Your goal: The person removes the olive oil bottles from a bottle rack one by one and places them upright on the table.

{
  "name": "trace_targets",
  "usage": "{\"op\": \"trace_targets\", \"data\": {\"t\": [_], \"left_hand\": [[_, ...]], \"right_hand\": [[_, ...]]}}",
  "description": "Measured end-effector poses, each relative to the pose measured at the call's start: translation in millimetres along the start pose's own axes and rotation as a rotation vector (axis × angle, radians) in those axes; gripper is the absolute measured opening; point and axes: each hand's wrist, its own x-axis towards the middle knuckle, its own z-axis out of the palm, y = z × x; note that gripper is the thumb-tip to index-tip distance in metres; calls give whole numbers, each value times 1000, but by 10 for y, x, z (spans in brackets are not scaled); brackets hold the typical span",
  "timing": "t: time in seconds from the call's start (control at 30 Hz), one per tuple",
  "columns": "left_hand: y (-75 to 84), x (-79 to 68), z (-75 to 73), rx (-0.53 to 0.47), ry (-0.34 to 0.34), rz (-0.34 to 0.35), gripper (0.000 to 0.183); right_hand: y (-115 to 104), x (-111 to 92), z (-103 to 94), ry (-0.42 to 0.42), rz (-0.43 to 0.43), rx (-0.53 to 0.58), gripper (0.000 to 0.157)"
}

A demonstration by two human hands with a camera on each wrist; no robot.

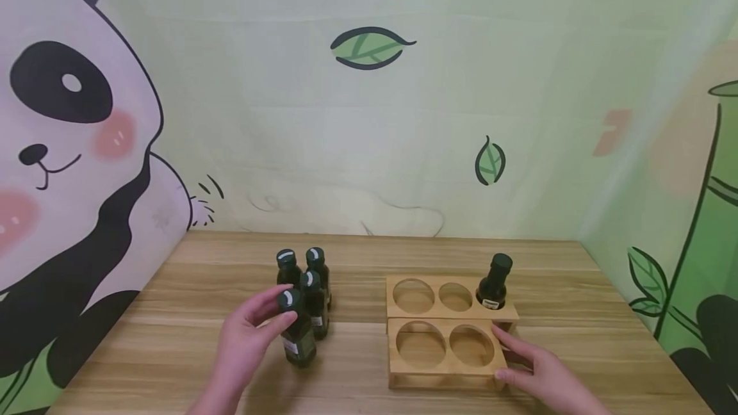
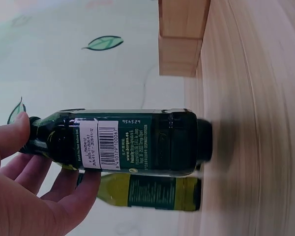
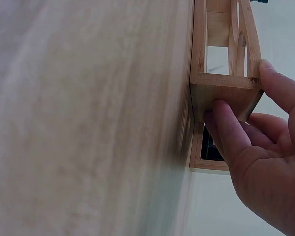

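My left hand (image 1: 245, 332) holds a dark green glass bottle (image 1: 300, 341) near its cap, thumb on one side and fingers on the other. In the left wrist view the bottle (image 2: 174, 142) shows a white barcode sticker on a green label. Whether its base touches the table cannot be told. Three similar bottles (image 1: 316, 309) stand close behind it. My right hand (image 1: 539, 370) grips the near right end of a wooden bottle rack (image 1: 446, 380), thumb at the front corner, fingers against the end face (image 3: 231, 93). One dark bottle (image 1: 494, 284) stands in the rack's back right hole.
The rack's other round holes, two in the back row and two in front, hold nothing. Everything rests on a wood-grain table (image 1: 352, 383). Behind it hangs a pale green backdrop (image 1: 277, 114) with a printed panda and leaves.
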Motion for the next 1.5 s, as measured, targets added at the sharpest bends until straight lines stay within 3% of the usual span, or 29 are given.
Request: {"op": "trace_targets", "data": {"t": [0.37,0.73,1.1,1.5], "left_hand": [[-40,96,-172,31,70,-71,48],[-62,208,-182,17,106,-116,51],[-108,293,-111,-19,194,-79,48],[-177,357,-48,-40,223,-27,46]], "right_hand": [[44,2,0,-6,-20,39,74],[12,6,5,14,5,0,76],[30,4,7,1,-13,21,75],[39,5,5,7,-30,12,74]]}}
